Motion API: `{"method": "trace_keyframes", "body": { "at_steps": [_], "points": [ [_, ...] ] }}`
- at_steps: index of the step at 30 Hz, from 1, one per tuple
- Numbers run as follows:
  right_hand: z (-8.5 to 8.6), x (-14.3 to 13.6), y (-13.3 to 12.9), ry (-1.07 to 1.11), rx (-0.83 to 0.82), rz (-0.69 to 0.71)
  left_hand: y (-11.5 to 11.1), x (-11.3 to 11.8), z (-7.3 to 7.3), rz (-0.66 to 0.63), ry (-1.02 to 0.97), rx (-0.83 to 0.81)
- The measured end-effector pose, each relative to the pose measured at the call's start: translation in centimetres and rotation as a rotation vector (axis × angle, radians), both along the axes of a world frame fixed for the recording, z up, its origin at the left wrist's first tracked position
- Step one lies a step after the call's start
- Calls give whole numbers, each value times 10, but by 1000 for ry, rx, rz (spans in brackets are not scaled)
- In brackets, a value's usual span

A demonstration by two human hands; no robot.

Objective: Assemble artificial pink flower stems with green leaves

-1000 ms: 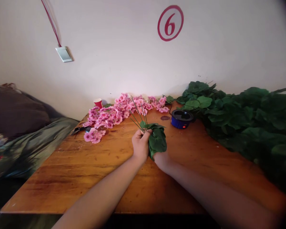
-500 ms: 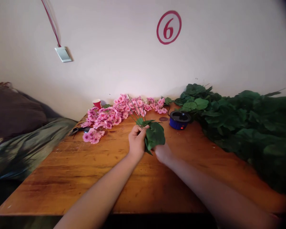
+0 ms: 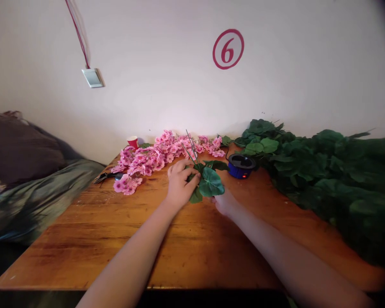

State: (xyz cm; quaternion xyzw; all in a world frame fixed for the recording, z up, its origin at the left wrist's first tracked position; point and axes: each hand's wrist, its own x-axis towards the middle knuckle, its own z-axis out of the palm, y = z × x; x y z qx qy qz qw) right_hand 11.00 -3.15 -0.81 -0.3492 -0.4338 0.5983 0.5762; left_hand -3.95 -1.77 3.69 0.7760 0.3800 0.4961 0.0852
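Observation:
A small bunch of artificial green leaves [image 3: 211,182] with thin stems pointing up and away is between my hands over the middle of the table. My left hand [image 3: 181,183] is closed round its left side, thumb and fingers bent among the leaves. Behind and below the big round leaf is my right hand [image 3: 225,202], closed at the underside of the bunch; its fingertips are largely hidden by the leaf. Pink artificial blossoms [image 3: 147,159] lie in a long heap beyond my left hand.
A blue pot with a dark well [image 3: 241,166] and a lit red light stands right of the bunch. Green leaves [image 3: 321,167] are piled along the right side. A red paper cup [image 3: 132,141] and black-handled scissors [image 3: 106,176] are at the left of the wooden table [image 3: 115,231].
My left hand has shifted its grip, its fingers now more spread over the leaves. The bunch has turned, showing the round leaf's face and another leaf out to the right.

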Motion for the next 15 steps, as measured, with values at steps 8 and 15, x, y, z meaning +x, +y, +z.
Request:
{"method": "trace_keyframes", "body": {
  "at_steps": [8, 15],
  "points": [
    [-3, -6, -8, 112, -113, 82, 5, 8, -13, -313, -390, -277],
    [4, -3, -9, 81, -176, 216, -2, 21, -11, -422, -747, -635]
  ]
}}
